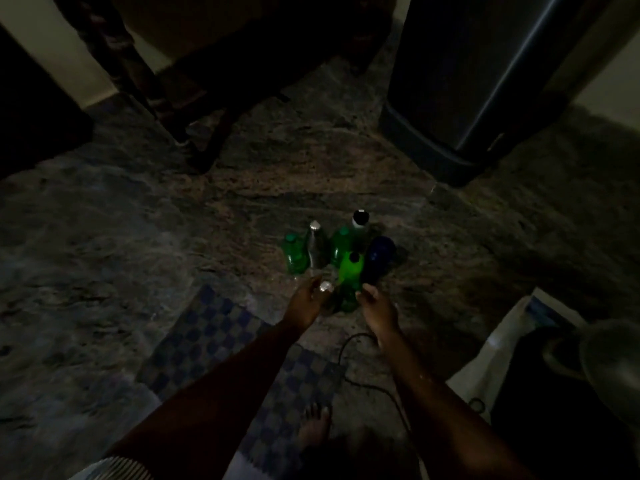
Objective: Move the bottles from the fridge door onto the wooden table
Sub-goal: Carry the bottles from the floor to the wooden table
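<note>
Left fingers [317, 282]: curled at the silver cap of a dark bottle [330, 303]; it's too dim for me to tell whether they grip it.
Right fingers [367, 291]: curled against the bright green bottle [349, 271], just below the blue bottle [377, 261]; I can't tell if they hold either.
Hands: left hand [306, 301] and right hand [377, 310] flank that near pair.
Behind: two green bottles [294, 254], a steel bottle [317, 247] and a white-necked bottle [360, 221], upright and bunched.
Floor [207, 209]: stone; the cluster stands mid-floor, just past the far corner of the checked mat [207, 334].
</note>
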The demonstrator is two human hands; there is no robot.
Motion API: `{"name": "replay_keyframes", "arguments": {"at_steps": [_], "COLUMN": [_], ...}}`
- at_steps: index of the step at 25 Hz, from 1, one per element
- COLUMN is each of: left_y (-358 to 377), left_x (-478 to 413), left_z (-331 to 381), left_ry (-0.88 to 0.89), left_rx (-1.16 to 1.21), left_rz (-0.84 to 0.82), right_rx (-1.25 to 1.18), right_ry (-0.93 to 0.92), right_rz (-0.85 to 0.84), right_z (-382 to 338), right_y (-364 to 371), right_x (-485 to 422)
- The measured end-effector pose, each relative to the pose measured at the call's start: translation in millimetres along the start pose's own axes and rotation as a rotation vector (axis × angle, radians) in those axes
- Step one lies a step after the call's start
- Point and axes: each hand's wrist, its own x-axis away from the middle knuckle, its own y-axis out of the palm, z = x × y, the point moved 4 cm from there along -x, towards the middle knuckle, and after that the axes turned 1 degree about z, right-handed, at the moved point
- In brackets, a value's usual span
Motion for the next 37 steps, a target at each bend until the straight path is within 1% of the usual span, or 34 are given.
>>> {"name": "replay_keyframes", "arguments": {"at_steps": [2,4,7,10,12,13,15,17,18,20,23,26,28,33,37], "left_y": [25.0,41.0,54.1,63.2,58.7,54.6,57.2,33.3,35.2,13.2,-26.8,-80.4,-123.5,-236.8,-335.1], "left_x": [-43.7,-81.3,-112.9,-132.9,-138.2,-136.6,-125.9,-101.7,-92.9,-73.2,-18.4,31.8,62.7,97.6,96.1], "left_z": [-37.8,-75.6,-111.7,-134.0,-140.9,-142.5,-142.2,-125.7,-123.8,-104.5,-58.2,-9.1,26.6,93.0,139.9], "left_ry": [-0.001,0.025,0.079,0.151,0.186,0.19,0.206,0.147,0.143,0.131,0.1,0.118,0.158,0.218,0.271], "left_rx": [-0.019,-0.089,-0.176,-0.194,-0.166,-0.139,-0.133,-0.124,-0.113,-0.079,-0.03,0.029,0.051,0.111,0.14], "left_rz": [0.001,0.066,0.089,0.035,0.056,0.063,0.018,0.005,0.03,0.058,0.072,0.129,0.164,0.153,0.19], "right_rx": [0.044,0.093,0.182,0.261,0.296,0.311,0.332,0.334,0.349,0.371,0.423,0.357,0.31,0.249,0.156], "right_ry": [-0.008,-0.012,-0.067,-0.131,-0.182,-0.214,-0.277,-0.3,-0.332,-0.372,-0.458,-0.566,-0.593,-0.63,-0.626], "right_rz": [0.01,0.003,-0.016,-0.017,0.005,0.022,0.02,-0.028,-0.048,-0.095,-0.18,-0.171,-0.192,-0.3,-0.325], "right_z": [30.1,55.1,74.9,88.4,92.9,93.5,98.7,71.1,71.4,44.4,-13.2,-83.4,-129.8,-232.1,-328.5], "right_y": [15.1,36.7,65.8,82.1,84.8,85.3,84.3,81.6,78.7,71.3,62.0,56.7,59.1,98.5,147.3], "right_x": [-52.6,-99.9,-142.9,-167.6,-177.6,-174.4,-162.2,-128.9,-120.2,-93.9,-25.6,45.9,88.4,138.8,163.0]}}
